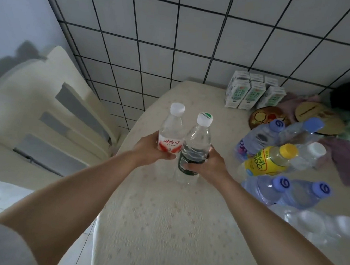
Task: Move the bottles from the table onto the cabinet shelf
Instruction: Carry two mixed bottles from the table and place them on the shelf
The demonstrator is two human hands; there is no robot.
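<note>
My left hand [149, 152] grips a clear water bottle with a red-and-white label [171, 132] and a white cap. Right beside it, my right hand [208, 167] grips a clear bottle with a dark green label [195, 147] and a green-topped white cap. Both bottles are upright, side by side and touching, held above the table [160, 217]. On the table's right side stand several more bottles: purple-capped ones [260, 137], a yellow-labelled one with a yellow cap [268, 161], and white-capped ones [319, 227] at the near right. The cabinet shelf is not in view.
Green-and-white milk cartons [252, 94] stand at the table's back by the tiled wall. Round coasters [266, 118] and pink and green cloths [348, 155] lie at the back right. A cream plastic chair [49, 108] sits left of the table.
</note>
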